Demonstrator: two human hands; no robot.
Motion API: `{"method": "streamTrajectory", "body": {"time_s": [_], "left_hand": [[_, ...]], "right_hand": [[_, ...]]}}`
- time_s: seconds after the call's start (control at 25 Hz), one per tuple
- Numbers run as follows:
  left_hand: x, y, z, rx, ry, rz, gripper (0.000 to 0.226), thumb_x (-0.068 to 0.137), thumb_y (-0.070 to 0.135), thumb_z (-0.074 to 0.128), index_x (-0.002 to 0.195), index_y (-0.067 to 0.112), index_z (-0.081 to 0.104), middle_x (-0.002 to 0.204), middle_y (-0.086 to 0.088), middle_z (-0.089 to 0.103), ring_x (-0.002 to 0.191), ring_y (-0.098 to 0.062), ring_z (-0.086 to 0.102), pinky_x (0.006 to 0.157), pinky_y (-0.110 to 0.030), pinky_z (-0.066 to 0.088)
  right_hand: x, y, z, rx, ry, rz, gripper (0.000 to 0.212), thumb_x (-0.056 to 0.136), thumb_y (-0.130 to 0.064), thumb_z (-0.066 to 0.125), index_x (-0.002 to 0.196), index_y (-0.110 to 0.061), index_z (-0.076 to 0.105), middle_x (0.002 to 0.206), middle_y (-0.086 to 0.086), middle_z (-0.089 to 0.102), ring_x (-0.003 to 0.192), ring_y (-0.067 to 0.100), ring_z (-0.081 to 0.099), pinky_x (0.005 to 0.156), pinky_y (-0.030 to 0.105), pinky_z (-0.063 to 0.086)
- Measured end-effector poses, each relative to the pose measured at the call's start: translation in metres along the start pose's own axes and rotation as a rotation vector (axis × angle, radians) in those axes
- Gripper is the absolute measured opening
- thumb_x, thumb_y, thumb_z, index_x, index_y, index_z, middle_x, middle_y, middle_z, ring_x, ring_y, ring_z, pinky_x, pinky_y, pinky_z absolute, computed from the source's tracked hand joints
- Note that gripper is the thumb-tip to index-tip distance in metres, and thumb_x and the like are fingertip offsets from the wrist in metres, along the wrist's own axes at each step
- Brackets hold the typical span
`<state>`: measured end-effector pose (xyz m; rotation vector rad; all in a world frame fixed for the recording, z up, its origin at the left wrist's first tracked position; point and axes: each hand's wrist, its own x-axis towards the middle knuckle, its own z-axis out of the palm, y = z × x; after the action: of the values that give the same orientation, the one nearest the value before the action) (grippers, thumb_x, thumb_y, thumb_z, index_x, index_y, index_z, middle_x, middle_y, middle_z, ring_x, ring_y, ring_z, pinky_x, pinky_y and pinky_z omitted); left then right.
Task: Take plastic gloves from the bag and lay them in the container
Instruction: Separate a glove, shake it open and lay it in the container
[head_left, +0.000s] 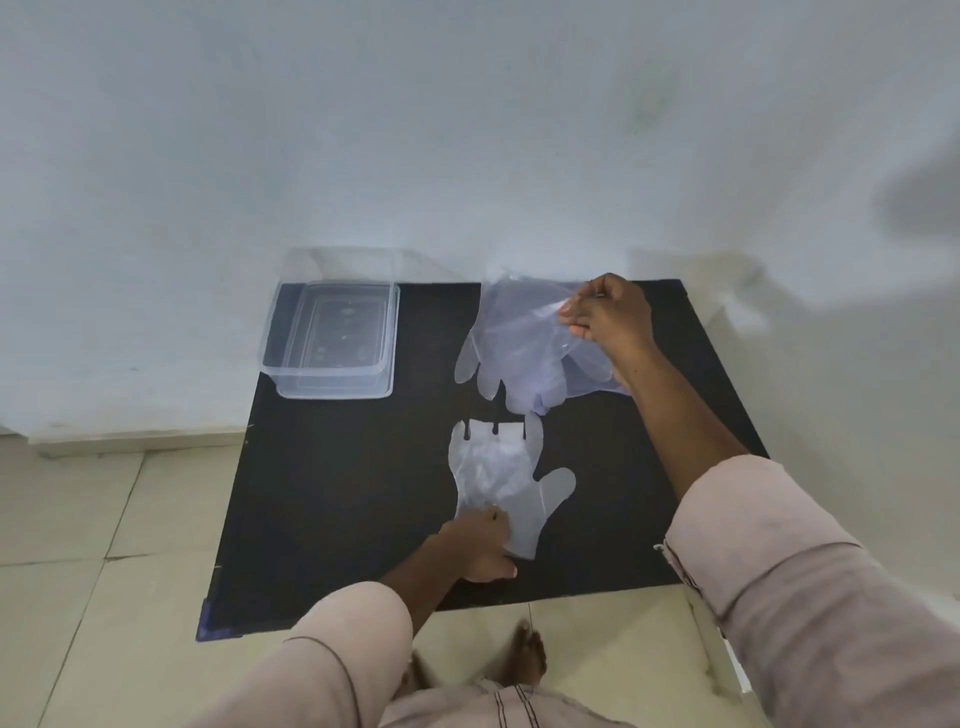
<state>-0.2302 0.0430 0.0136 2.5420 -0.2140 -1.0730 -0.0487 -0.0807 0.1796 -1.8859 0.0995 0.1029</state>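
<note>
A clear plastic glove (501, 470) lies flat on the black mat (337, 493), fingers pointing away from me. My left hand (480, 545) pinches its cuff at the near edge. At the mat's far right, my right hand (610, 317) grips the top of a thin plastic bag (519, 338) with gloves inside; glove fingers hang out of its lower end just above the mat. A clear rectangular container (332, 382) stands open at the mat's far left corner, with nothing visible inside.
A pale wall (415, 156) rises right behind the mat. Beige floor tiles (104, 519) surround the mat on the left and near side. My knees and a foot (530, 660) are at the near edge.
</note>
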Motion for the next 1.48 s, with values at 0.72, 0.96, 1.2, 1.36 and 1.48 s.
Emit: {"method": "streamTrajectory", "body": {"time_s": [0.72,0.96,1.2,1.36,1.48], "left_hand": [[-0.040,-0.040,-0.249,-1.086,0.484,0.355,0.079,0.073,0.004,0.080,0.142,0.021,0.043,0.146,-0.004,0.041,0.113,-0.021,0.062,0.070,-0.034,0.060],[-0.004,-0.024,-0.264,-1.149,0.430,0.384,0.068,0.078,0.001,0.075,0.139,0.018,0.049,0.146,0.001,0.045,0.116,-0.024,0.061,0.081,-0.040,0.058],[0.021,-0.011,-0.294,-1.134,0.417,0.409,0.041,0.082,0.002,0.071,0.119,0.016,0.065,0.127,0.000,0.063,0.112,-0.022,0.063,0.077,-0.040,0.058],[0.026,-0.008,-0.301,-1.184,0.441,0.378,0.017,0.087,0.008,0.067,0.104,0.007,0.070,0.106,-0.004,0.073,0.099,-0.020,0.070,0.072,-0.035,0.059],[0.023,-0.007,-0.302,-1.176,0.496,0.318,0.018,0.088,0.013,0.067,0.103,0.003,0.070,0.100,-0.004,0.075,0.095,-0.021,0.072,0.074,-0.034,0.059]], "right_hand": [[-0.023,-0.034,0.001,-0.063,-0.103,-0.173,0.010,0.085,-0.013,0.069,0.088,-0.006,0.062,0.090,0.011,0.073,0.089,0.023,0.071,0.076,0.036,0.061],[0.008,-0.038,-0.012,-0.114,-0.214,-0.202,0.018,0.083,-0.016,0.074,0.091,-0.005,0.062,0.098,0.016,0.069,0.092,0.028,0.068,0.080,0.040,0.061],[0.042,-0.046,-0.034,-0.110,-0.303,-0.181,0.010,0.084,-0.012,0.070,0.089,-0.008,0.063,0.086,0.005,0.069,0.081,0.017,0.069,0.065,0.023,0.058],[0.065,-0.037,-0.044,-0.048,-0.321,-0.137,0.003,0.085,-0.007,0.065,0.088,-0.006,0.063,0.090,0.015,0.072,0.084,0.022,0.071,0.067,0.029,0.059],[0.074,-0.027,-0.042,0.003,-0.342,-0.097,0.004,0.086,-0.006,0.060,0.088,-0.006,0.064,0.088,0.014,0.074,0.084,0.022,0.072,0.067,0.030,0.058]]}}
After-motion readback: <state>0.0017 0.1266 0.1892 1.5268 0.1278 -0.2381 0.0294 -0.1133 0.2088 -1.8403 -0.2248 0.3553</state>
